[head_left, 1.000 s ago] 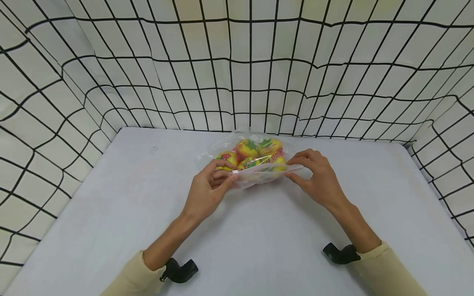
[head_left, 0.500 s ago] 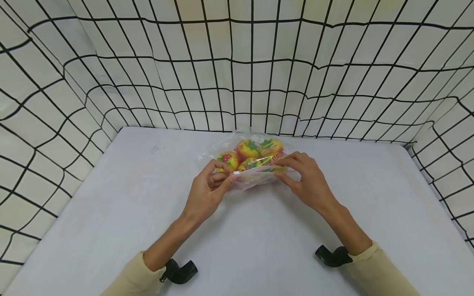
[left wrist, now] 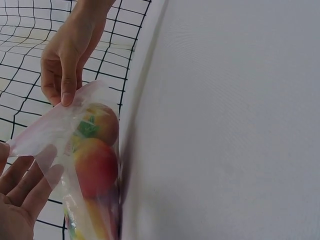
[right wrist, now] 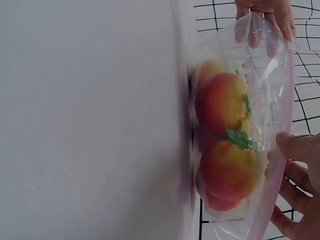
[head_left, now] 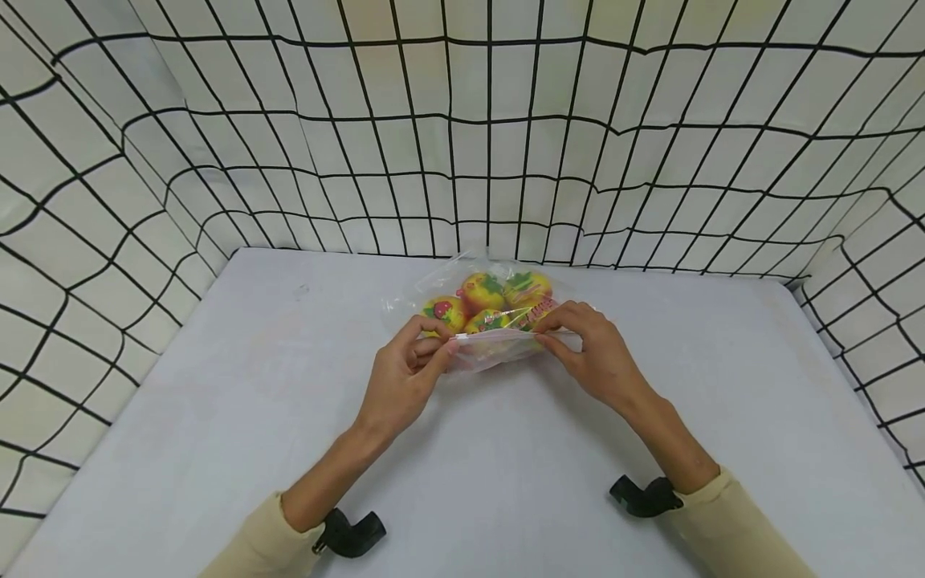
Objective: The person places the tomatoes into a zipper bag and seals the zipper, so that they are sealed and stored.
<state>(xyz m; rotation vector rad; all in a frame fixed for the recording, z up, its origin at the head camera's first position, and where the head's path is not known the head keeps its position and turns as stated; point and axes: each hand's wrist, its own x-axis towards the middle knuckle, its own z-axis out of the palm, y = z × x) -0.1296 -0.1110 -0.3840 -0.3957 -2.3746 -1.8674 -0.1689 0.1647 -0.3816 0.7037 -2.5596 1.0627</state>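
Observation:
A clear zip bag (head_left: pixel 499 347) lies at the back middle of the table with several round red-and-yellow fruits (head_left: pixel 482 292) inside, green leaves among them. My left hand (head_left: pixel 401 377) pinches the left end of the bag's pinkish zip strip, beside a small white slider (head_left: pixel 461 336). Farther right along the same strip, my right hand (head_left: pixel 592 353) pinches it between thumb and fingers. In the left wrist view, some left fingers (left wrist: pixel 30 187) show through the clear plastic. The right wrist view has the zip strip (right wrist: pixel 286 100) running between both hands, beside the fruits (right wrist: pixel 225 170).
A white table (head_left: pixel 462 482) spreads out in front of me. Black netting (head_left: pixel 488 120) over white walls encloses its back and sides. A black curved piece sits at each sleeve cuff, the left one (head_left: pixel 352 534) and the right one (head_left: pixel 645 496).
My right hand has moved left along the zip strip, closer to my left hand, and pinches it there. My left hand stays at the slider end.

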